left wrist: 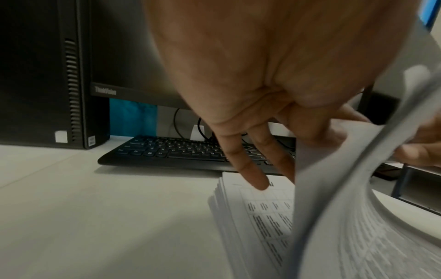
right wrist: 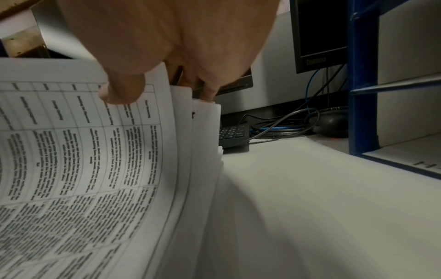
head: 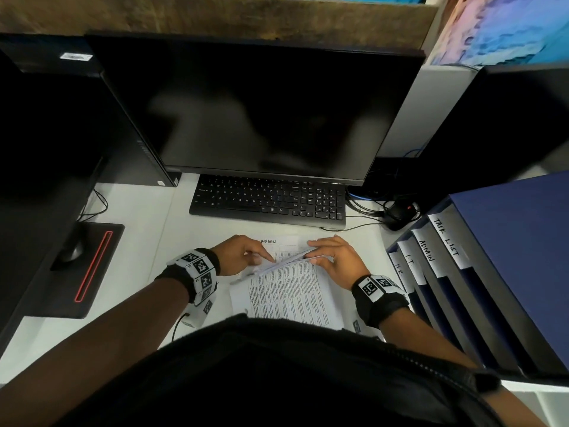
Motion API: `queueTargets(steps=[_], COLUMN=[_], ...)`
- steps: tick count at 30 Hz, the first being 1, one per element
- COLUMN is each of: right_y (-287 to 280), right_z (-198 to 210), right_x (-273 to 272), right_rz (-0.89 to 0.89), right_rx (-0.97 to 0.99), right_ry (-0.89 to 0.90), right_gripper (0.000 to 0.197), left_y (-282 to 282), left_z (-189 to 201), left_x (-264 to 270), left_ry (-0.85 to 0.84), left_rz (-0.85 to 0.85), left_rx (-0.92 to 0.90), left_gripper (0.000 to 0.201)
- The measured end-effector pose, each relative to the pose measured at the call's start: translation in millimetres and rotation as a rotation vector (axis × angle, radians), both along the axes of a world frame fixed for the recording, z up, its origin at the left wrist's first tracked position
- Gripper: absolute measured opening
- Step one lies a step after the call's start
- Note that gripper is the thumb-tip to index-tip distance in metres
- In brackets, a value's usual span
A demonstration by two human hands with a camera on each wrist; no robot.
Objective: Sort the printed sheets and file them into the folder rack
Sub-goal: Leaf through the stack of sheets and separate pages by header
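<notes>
The right hand (head: 334,260) pinches the lifted far edge of the upper sheets (head: 295,291), thumb on the printed face, fingers behind. The left hand (head: 241,255) rests straight fingers (left wrist: 256,179) on the sheet below, marked ADMIN. The stack lies on the white desk (head: 138,241) between keyboard (head: 268,200) and body, long axis pointing toward the keyboard. The blue folder rack (head: 480,272) stands just to the right.

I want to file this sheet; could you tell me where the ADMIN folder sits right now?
In the head view, the ADMIN folder stands in the blue rack at the desk's right, between I.T. and TASK LIST.
</notes>
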State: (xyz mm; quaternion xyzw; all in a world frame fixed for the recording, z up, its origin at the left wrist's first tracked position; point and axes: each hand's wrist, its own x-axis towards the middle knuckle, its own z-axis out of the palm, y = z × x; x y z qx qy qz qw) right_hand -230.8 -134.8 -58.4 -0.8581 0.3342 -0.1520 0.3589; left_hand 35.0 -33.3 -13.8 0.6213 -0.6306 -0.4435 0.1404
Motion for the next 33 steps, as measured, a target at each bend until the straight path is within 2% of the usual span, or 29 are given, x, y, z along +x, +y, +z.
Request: queueTargets(steps=[2,4,5,7,9,11,14,19,24,28,33], right_y=[0.5,0.9,1.2,1.7,2.1,2.5,2.7,3.2,3.5,4.1,5.8], right_z=[1.1,1.9,2.5,3.7,5.7,7.1,6.4,3.7,3.7,5.1,3.9], right_x=[-1.5,-2.7,-3.0,-3.8,-4.8,-6.1,-8.9,-13.0,-10.9,-9.6,-9.8], right_rz=[0.002,-0.008,-0.011,-0.017,-0.029,-0.029,-0.027,-0.035,-0.039,-0.044,-0.048], right_rx=[0.007,0.022,0.021,0.022,0.043,0.051,0.059,0.076,0.092,0.099,0.106], right_ry=[-0.005,-0.018,-0.021,-0.017,-0.010,-0.012,-0.005,-0.013,-0.033,-0.033,-0.035], right_gripper=[0.017,0.016,0.016,0.016,0.017,0.017,0.017,0.017,0.017,0.017,0.017], left_y=[-2.7,-6.6,-9.4,-14.6,-17.6,-19.1,-19.2,-19.8,-22.9,-23.3,-23.9], left_z=[4.0,5.3,3.7,-6.3,-19.4,-32.6,-42.4,-43.0,-39.0,-36.9,-42.9], left_x=[3.9,8.9,11.7,19.3,25.0,28.5,29.5,25.6,22.5,21.6,23.8], left_ry=[0.048,0.114,0.102,-0.052,-0.246,-0.330,-0.372,-0.463,-0.453,-0.486,-0.543], left_rz=[0.004,0.135,0.232,0.347,0.296,0.235,0.200,0.149,0.085,0.069,0.038], left_rx=[0.040,0.036,0.004,-0.050,-0.032,0.037,0.077,0.036,0.101,0.079,0.068], left_gripper=[0.020,0.025,0.029,0.035,0.038,0.041,0.042,0.040,0.046,0.039,0.054])
